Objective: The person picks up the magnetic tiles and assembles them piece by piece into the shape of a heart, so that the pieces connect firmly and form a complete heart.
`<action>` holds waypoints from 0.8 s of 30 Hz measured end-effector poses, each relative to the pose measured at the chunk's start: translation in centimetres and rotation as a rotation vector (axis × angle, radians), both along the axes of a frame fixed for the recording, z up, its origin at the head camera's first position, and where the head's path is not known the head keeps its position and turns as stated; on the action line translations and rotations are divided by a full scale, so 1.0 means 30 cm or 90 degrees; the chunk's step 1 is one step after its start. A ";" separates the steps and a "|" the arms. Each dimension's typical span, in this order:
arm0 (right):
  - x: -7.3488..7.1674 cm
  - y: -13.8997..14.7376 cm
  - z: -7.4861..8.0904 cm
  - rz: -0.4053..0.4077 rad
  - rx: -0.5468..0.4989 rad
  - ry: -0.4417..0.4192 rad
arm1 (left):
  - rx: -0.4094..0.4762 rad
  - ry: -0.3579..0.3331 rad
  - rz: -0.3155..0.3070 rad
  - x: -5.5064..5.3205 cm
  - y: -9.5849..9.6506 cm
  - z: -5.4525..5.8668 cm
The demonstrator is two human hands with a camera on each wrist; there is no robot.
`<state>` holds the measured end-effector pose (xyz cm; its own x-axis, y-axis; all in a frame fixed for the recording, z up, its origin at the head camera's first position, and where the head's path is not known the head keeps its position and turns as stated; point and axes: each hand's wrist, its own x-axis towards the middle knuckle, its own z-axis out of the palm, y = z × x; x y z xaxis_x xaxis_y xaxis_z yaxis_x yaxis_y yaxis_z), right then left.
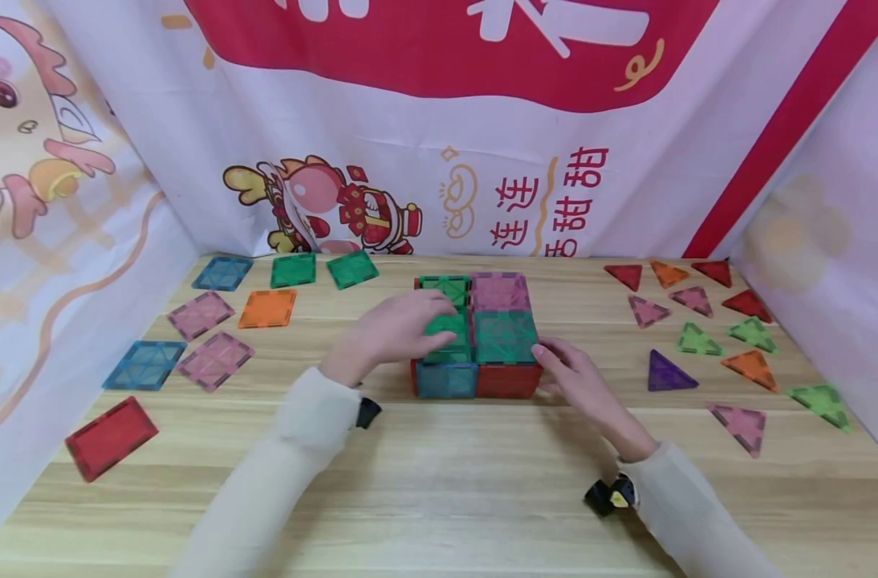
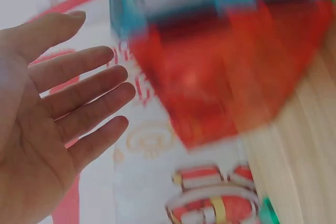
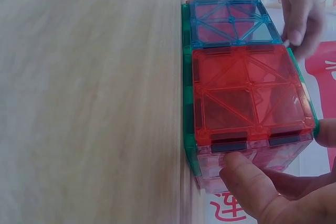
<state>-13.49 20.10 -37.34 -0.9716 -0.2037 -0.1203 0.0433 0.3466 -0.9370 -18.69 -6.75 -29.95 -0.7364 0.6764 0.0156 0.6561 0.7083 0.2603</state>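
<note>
A box of translucent magnetic tiles (image 1: 504,337) stands mid-table, topped with green and pink squares. Its front shows a blue square tile (image 3: 231,22) and a red square tile (image 3: 252,93); the right side is pink. Over the box's left top, my left hand (image 1: 396,329) hovers with its fingers spread in the left wrist view, partly covering the green tiles. My right hand (image 1: 572,373) rests on the box's right side, a fingertip against the pink tile (image 3: 210,163) and another digit at the top edge.
Loose square tiles lie at the left, among them a red one (image 1: 111,438), an orange one (image 1: 267,308) and several blue, pink and green ones. Triangle tiles, including a purple one (image 1: 668,373), spread over the right side. A printed cloth (image 1: 381,120) closes off the back.
</note>
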 end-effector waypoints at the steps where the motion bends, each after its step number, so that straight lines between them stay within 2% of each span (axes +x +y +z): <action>1: 0.000 0.000 0.001 0.001 0.001 0.000 | 0.005 0.001 0.012 -0.003 -0.029 0.001; 4: 0.001 0.001 0.005 -0.003 0.005 0.000 | 0.010 -0.001 0.059 -0.011 -0.115 -0.001; 8: -0.001 -0.002 0.008 -0.002 0.006 -0.004 | 0.006 -0.017 0.136 -0.015 -0.249 -0.020; 16: -0.003 -0.012 0.002 0.003 0.007 -0.003 | 0.040 -0.064 0.257 0.010 -0.588 -0.112; 20: 0.000 -0.010 -0.001 0.004 0.005 -0.001 | 0.038 -0.087 0.298 0.020 -0.717 -0.146; 24: 0.003 -0.004 -0.002 0.003 -0.001 0.001 | 0.053 -0.086 0.315 0.016 -0.812 -0.173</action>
<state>-13.40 19.98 -37.40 -0.9707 -0.2089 -0.1183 0.0397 0.3461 -0.9374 -18.20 -31.12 -35.13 -0.9669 0.2474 -0.0622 0.2049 0.8985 0.3883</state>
